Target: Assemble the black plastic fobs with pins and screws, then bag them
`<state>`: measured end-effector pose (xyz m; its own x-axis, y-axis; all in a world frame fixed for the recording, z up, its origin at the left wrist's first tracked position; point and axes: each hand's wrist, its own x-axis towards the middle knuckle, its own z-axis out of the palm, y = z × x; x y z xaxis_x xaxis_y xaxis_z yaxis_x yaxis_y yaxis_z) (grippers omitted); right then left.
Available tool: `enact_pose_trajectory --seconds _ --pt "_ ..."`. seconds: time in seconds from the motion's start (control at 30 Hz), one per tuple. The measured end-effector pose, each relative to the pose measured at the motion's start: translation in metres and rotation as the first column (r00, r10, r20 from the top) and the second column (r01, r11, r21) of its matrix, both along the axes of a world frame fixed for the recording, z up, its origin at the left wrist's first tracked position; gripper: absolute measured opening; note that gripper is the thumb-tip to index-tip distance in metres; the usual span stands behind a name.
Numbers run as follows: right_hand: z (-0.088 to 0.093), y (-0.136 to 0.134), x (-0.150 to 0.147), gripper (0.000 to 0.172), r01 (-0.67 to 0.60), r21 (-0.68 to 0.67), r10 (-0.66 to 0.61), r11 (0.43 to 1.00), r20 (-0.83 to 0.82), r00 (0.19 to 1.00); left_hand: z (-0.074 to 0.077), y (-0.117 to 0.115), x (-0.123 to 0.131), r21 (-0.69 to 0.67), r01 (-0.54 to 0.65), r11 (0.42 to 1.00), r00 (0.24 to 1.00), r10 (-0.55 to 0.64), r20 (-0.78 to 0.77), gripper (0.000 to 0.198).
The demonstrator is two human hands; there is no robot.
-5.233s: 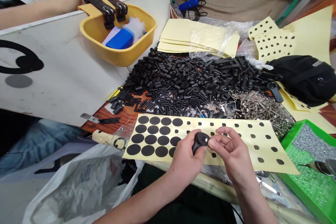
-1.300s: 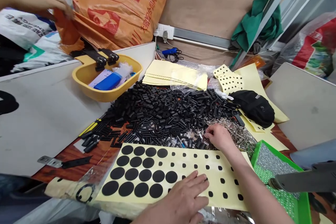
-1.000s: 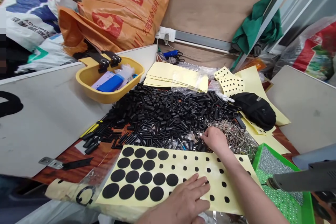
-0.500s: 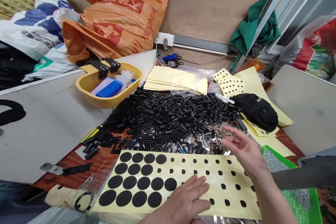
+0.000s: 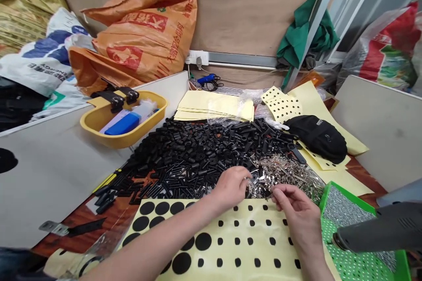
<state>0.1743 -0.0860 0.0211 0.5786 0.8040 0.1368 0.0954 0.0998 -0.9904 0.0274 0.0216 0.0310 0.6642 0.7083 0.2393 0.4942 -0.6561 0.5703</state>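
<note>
My left hand (image 5: 232,188) reaches over the yellow sheet (image 5: 244,250) to the near edge of the loose parts. Its fingers are curled together beside some small metal pieces (image 5: 260,180), and what they hold, if anything, is hidden. Just to the right, my right hand (image 5: 296,208) pinches thumb against fingers, with a tiny dark bit at the tips too small to name. Large black discs (image 5: 203,241) sit on the left part of the sheet. Small black dots cover its right part. My left forearm hides several discs.
Black plastic parts (image 5: 184,153) lie heaped behind the sheet. A green basket (image 5: 346,246) of small metal pieces stands at right, with a dark grey tool (image 5: 379,228) reaching over it. A yellow bin (image 5: 121,140) hangs on the left panel. A black pouch (image 5: 316,138) lies at back right.
My left hand has lifted off the sheet and moved up to the metal pieces. My right hand has come down slightly, its fingers now pinched. The view has shifted.
</note>
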Motion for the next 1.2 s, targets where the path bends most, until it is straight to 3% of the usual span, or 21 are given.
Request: enact_pose_trajectory --seconds 0.13,0.33,0.47,0.63,0.83,0.97,1.07,1.2 --pt "0.000 -0.004 0.007 0.022 0.109 0.082 -0.110 0.991 0.007 0.994 0.004 0.026 0.029 0.015 -0.026 1.000 0.994 0.027 -0.106 0.025" --pt "0.000 -0.006 0.013 0.030 -0.015 0.002 0.015 1.000 -0.186 0.982 0.004 0.057 0.077 0.069 -0.052 0.996 0.970 0.067 -0.235 0.015" --pt "0.003 -0.007 0.010 0.032 -0.097 -0.037 0.079 0.995 -0.331 0.940 0.006 0.075 0.109 0.115 -0.053 0.992 0.954 0.084 -0.287 0.027" --pt "0.013 -0.009 0.002 0.034 -0.120 -0.047 0.092 0.992 -0.400 0.912 0.003 0.087 0.135 0.133 -0.041 0.990 0.933 0.086 -0.350 0.031" --pt "0.011 -0.008 0.007 0.030 -0.124 -0.023 0.105 0.992 -0.394 0.913 0.000 0.090 0.133 0.102 0.012 0.995 0.925 0.028 -0.378 0.030" --pt "0.006 -0.010 0.016 0.026 -0.002 0.006 0.004 1.000 -0.272 0.962 -0.002 0.090 0.121 0.064 0.047 0.997 0.937 -0.022 -0.349 0.031" --pt "0.004 -0.011 0.019 0.021 0.086 0.022 -0.081 0.996 -0.184 0.980 -0.003 0.083 0.108 0.066 0.041 0.997 0.954 -0.019 -0.299 0.034" --pt "0.002 -0.010 0.018 0.021 0.081 0.029 -0.077 0.996 -0.140 0.987 -0.002 0.067 0.089 0.107 0.046 0.993 0.969 -0.018 -0.244 0.035"
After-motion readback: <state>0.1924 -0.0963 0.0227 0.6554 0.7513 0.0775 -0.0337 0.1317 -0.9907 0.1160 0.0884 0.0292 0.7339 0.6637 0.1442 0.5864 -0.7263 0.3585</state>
